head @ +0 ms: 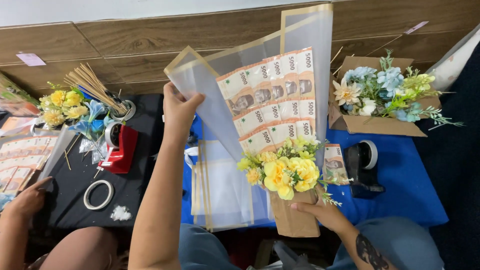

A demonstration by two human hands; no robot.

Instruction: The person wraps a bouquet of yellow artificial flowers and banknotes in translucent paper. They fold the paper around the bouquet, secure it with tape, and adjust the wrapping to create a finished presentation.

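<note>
Yellow flowers (285, 172) sit in a plain brown paper cone (295, 220). Behind them are beige and grey banknotes (272, 100) marked with small green stars, backed by a frosted, see-through wrapping sheet (210, 85) edged with a gold stripe. The cloth (400, 175) beneath is bright blue; beside it lies a black cloth (140, 185). A red tape dispenser (120, 147) stands there, a black tape dispenser (362, 167) on the blue. A brown cardboard box (360, 122) holds pale blue, white and green flowers (385, 90).

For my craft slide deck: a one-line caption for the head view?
Left hand lifts translucent wrapping sheet behind banknote bouquet; right hand grips its paper base.
</note>
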